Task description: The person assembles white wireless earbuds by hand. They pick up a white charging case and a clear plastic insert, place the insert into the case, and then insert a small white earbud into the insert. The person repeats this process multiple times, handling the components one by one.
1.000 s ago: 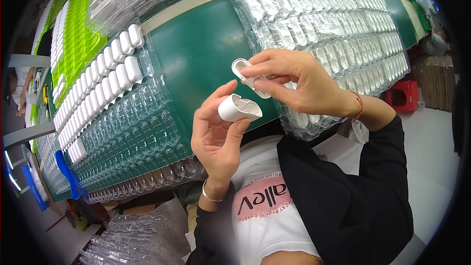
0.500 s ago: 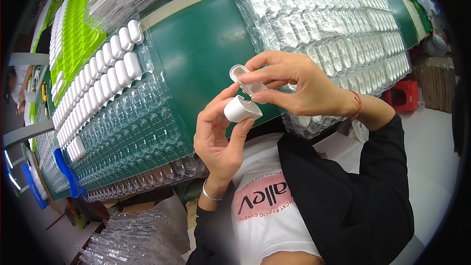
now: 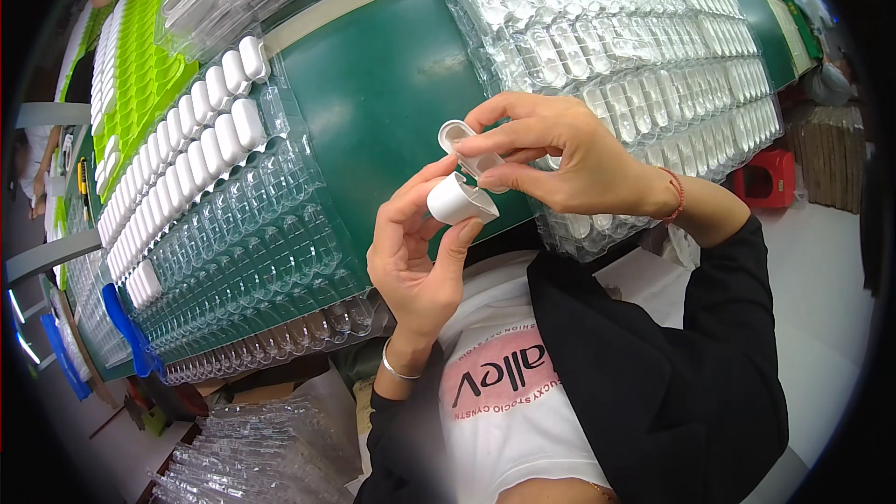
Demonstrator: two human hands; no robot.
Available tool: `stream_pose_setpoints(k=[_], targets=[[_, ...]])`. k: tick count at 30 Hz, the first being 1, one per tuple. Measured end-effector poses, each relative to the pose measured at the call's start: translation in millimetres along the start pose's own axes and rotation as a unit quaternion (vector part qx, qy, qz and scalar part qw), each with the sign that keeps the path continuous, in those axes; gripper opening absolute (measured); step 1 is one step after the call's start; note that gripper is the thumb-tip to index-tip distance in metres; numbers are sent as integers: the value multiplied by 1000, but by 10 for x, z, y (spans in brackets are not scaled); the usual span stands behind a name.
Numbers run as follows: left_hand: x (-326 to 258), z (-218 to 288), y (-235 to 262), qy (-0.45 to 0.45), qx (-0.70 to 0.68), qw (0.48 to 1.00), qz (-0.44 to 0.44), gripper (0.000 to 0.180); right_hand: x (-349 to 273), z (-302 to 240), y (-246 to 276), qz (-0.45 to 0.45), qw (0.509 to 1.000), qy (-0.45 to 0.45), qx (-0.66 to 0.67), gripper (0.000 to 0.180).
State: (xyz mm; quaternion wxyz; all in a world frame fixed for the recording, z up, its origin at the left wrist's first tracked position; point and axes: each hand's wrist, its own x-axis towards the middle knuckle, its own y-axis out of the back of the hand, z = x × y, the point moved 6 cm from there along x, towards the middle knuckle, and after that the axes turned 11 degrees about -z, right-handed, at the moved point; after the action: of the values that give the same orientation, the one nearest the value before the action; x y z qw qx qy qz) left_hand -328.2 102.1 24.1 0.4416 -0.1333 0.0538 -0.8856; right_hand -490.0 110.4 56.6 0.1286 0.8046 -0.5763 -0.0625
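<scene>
My left hand (image 3: 415, 252) holds a small white rounded case shell (image 3: 455, 201) between thumb and fingers, just above my chest. My right hand (image 3: 560, 154) pinches a second white piece, a lid-like insert (image 3: 459, 138), and presses its lower end against the top of the shell. Both hands hover over the near edge of the green work mat (image 3: 383, 93). A silver bracelet circles my left wrist, a red cord my right.
A clear blister tray (image 3: 233, 243) lies at left, with rows of finished white cases (image 3: 201, 131) in its far pockets. More clear trays (image 3: 635, 37) holding clear parts cover the right side. Stacked empty trays (image 3: 252, 457) sit below left. A red stool (image 3: 765, 177) stands at right.
My right hand has brought the lid-like piece down and closer to the shell. Both hands have drawn together slightly, and the two white pieces now touch.
</scene>
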Motion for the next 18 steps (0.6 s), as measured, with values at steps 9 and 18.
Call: stream_pose_setpoints(k=[9, 18], targets=[[-41, -33, 77, 19, -63, 996, 51, 37, 3, -17, 3, -2, 1000, 4, -6, 32], [-84, -135, 100, 104, -183, 976, 55, 35, 0, -76, 23, 14, 999, 20, -36, 29]])
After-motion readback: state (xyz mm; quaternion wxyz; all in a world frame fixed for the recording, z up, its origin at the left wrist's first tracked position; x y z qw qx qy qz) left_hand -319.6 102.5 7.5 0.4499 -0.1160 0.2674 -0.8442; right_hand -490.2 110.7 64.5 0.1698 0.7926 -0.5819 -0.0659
